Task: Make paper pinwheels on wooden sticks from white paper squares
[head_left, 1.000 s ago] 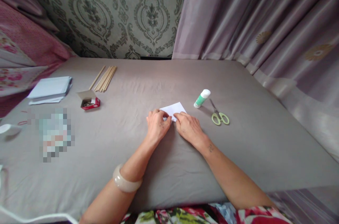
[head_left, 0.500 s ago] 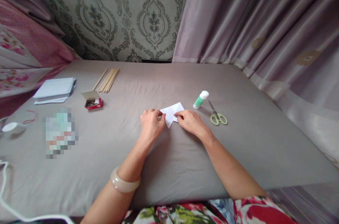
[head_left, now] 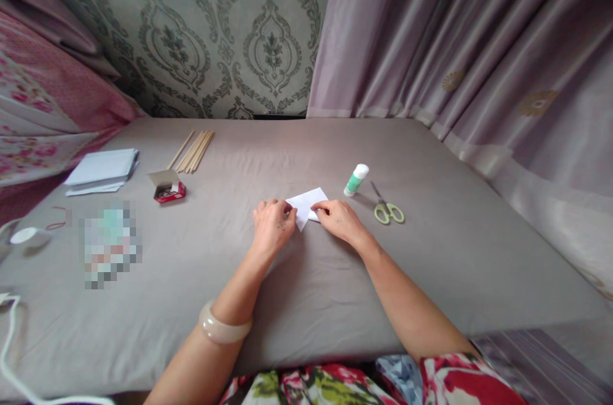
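Note:
A small folded sheet of white paper (head_left: pixel 306 202) lies on the grey cloth between my two hands, one pointed flap hanging toward me. My left hand (head_left: pixel 275 223) is closed on the paper's left edge, thumb and fingers pinched together. On the right side, my right hand (head_left: pixel 338 218) grips the paper with its fingertips. Parts of the paper are hidden under the fingers. Just beyond my right hand stands a green and white glue stick (head_left: pixel 356 180), and beside it lie scissors (head_left: pixel 389 212) with pale green handles.
To the left lie a stack of white paper (head_left: pixel 101 168), several wooden sticks (head_left: pixel 195 152) and an open red box (head_left: pixel 169 190) of small metallic pieces. Nearer are a blurred packet (head_left: pixel 110 242), a white round object (head_left: pixel 29 237) and a white cable (head_left: pixel 9 347).
My left hand has shifted slightly left, and a pointed paper flap now shows between the hands. My right hand stays on the paper. The camera view has tilted up a little.

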